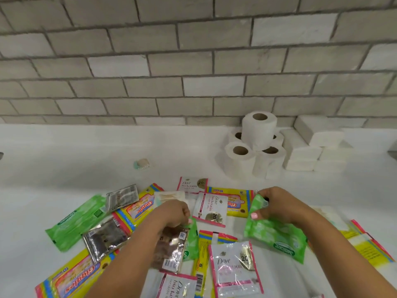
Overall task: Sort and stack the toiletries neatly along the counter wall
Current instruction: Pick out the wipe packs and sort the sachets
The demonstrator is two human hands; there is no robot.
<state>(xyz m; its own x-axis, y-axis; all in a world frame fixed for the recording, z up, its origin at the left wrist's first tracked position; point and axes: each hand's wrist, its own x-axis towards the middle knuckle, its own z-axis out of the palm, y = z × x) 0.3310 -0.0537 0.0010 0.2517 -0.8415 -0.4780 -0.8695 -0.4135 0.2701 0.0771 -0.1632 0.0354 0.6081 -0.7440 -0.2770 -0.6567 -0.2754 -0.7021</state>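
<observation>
Here, both forearms enter from the bottom edge and angle inward toward the middle of the frame.

Right hand [277,206], right of centre: fingers curled, thumb on top with a pink nail showing, pinching the upper corner of a green wipes pack [272,231]. The pack hangs tilted, its lower end down toward the lower right; whether that end touches the bench I cannot tell.

Left hand [174,212], centre: knuckles up, fingers closed in a loose fist on the top edge of a silver-brown foil sachet [171,248], which overlaps a second green pack [192,244] just beside it.

White bench [64,151] carries a loose scatter across the lower half of the frame: a green wipes pack at left [73,222], yellow Giggles packs [77,276], pink-and-white Dove sachets [233,267], a silver sachet [103,237], and a cotton-swab packet [169,195] partly hidden behind the left hand.

Upper right of the bench, against the tiled wall [150,61]: toilet rolls [257,145] stacked in a pyramid, one roll on top. Just beside them, folded white tissue packs [311,147] piled in tiers.

A small pale object [141,163] lies alone, mid-left; too blurred to identify.
</observation>
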